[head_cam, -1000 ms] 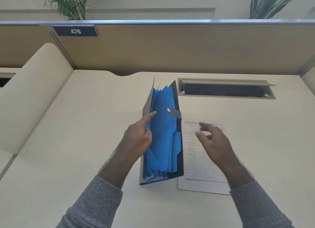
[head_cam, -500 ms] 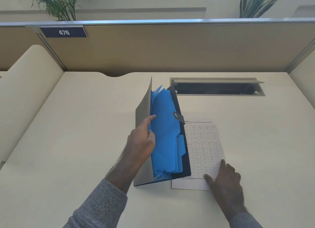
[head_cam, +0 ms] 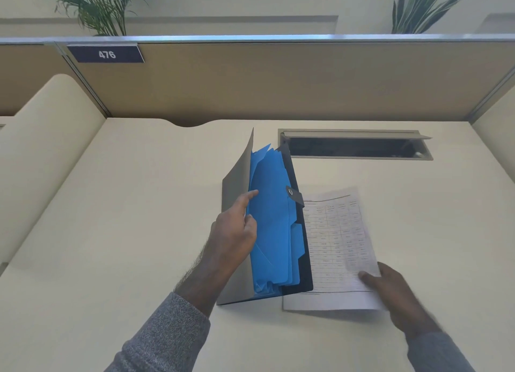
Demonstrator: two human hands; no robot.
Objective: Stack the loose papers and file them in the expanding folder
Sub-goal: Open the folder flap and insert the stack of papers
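Note:
The expanding folder [head_cam: 274, 227] stands open on the desk, with a grey front cover, blue tabbed dividers and a dark back cover with a snap strap. My left hand [head_cam: 234, 232] holds the grey cover apart from the dividers, index finger pointing up along the first blue sheet. To the folder's right, the papers [head_cam: 337, 246], printed with a table, are lifted at their near right corner. My right hand [head_cam: 390, 291] pinches that corner, thumb on top. The papers' left edge is hidden behind the folder.
A cream desk [head_cam: 125, 232] is bounded by a brown partition [head_cam: 278, 79] at the back and a curved side panel [head_cam: 41, 149] on the left. An open cable tray slot [head_cam: 354, 147] lies behind the papers. Plants stand beyond the partition.
My right hand slid from above the papers to their near right corner, gripped it, and lifted and turned the papers slightly. My left hand spread the folder's grey cover wider.

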